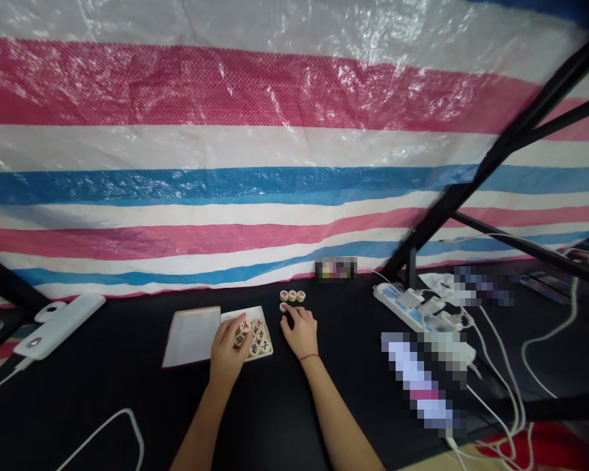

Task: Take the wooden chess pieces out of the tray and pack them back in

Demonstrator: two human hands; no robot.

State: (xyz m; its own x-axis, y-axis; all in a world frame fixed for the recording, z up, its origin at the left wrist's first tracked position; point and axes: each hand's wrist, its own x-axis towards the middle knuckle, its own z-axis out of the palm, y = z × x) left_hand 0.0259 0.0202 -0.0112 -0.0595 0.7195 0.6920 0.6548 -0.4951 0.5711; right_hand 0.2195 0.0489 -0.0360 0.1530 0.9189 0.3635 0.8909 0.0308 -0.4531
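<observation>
My left hand [226, 350] is over a small white box [266, 352] and grips a round Chinese chess piece [245, 325] with a red character between thumb and fingers. More pieces, with black or red characters, lie in the box, partly hidden by this hand. To the right, my right hand [302, 331] has its fingertips closed on another chess piece [283, 307] at the tabletop. Just beyond it, three red-marked pieces [292, 296] stand side by side in a row. The box lid [192, 337] lies with its pale inside up, left of the box.
The black table [152, 405] ends at a striped plastic sheet [226, 144]. At the right are a power strip [397, 306] with plugs and loose white cables, a blurred-out lit object [417, 379] and black metal bars [451, 196]. A white device [61, 327] with a cable lies left.
</observation>
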